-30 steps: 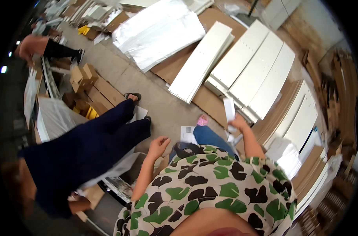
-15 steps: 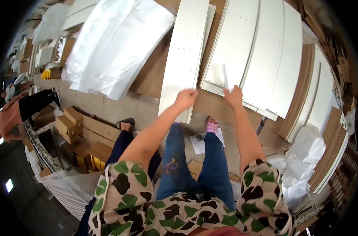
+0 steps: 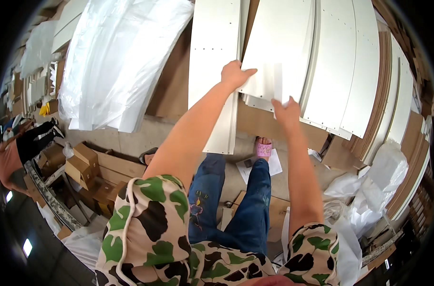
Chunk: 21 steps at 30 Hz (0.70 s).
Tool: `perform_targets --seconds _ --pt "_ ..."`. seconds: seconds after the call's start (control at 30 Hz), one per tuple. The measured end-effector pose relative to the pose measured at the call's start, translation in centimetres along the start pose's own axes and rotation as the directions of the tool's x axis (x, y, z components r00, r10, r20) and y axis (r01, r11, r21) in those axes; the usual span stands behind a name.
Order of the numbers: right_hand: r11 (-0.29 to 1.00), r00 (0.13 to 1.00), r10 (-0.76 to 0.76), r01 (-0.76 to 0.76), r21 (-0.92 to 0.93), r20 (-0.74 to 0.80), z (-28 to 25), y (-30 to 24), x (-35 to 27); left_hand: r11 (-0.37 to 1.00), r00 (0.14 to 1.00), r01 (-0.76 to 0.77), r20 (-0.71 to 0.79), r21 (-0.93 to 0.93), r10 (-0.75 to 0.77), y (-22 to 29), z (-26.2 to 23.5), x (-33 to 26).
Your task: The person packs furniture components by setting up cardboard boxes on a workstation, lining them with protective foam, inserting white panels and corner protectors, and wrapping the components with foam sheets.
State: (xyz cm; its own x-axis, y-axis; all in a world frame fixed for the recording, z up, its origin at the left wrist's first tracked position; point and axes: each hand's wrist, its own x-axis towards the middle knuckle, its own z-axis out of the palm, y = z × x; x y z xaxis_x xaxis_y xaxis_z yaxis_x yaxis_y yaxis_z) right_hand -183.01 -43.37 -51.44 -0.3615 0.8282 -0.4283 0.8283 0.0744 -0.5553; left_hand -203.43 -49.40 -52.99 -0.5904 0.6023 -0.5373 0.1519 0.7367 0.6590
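Observation:
A long white board (image 3: 284, 33) lies on top of a stack ahead of me, its near left corner offset from the board below. At that corner, my left hand (image 3: 235, 76) is closed on the edge, with the thumb across the top face. My right hand (image 3: 287, 113) pinches a narrow translucent white strip (image 3: 278, 81), which rises over the near end of the board. The right fingertips are partly hidden. A narrower white board (image 3: 212, 52) with small drilled holes lies left of the stack, partly under my left forearm.
More white boards (image 3: 336, 66) lie at the right. Plastic-wrapped panels (image 3: 126, 62) stand at the left, with cardboard boxes (image 3: 82, 164) on the floor nearer. Clear plastic wrap (image 3: 386, 164) is bunched at the right. Paper sheets (image 3: 274, 164) lie by my foot. Another person (image 3: 16, 152) is at far left.
My left hand has gone from a fist over the narrower board to the corner of the top board. That board now sits askew. The right hand still holds the strip, now more upright.

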Motion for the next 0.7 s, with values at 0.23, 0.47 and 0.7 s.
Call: perform_targets --seconds 0.23,0.47,0.7 --pt "0.714 0.847 0.286 -0.500 0.490 0.448 -0.3 3.9 -11.1 0.916 0.854 0.269 0.514 -0.296 -0.084 -8.5 -0.9 -13.0" --pt "0.594 0.877 0.249 -0.473 0.650 0.411 5.5 1.5 -19.2 0.857 0.891 0.257 -0.235 -0.446 -0.389 -10.4 0.6 -16.2" --pt "0.852 0.870 -0.086 -0.188 0.488 0.485 8.7 -3.1 -20.5 0.832 0.842 0.310 -0.275 -0.460 -0.465 -14.9 -6.0 -16.1"
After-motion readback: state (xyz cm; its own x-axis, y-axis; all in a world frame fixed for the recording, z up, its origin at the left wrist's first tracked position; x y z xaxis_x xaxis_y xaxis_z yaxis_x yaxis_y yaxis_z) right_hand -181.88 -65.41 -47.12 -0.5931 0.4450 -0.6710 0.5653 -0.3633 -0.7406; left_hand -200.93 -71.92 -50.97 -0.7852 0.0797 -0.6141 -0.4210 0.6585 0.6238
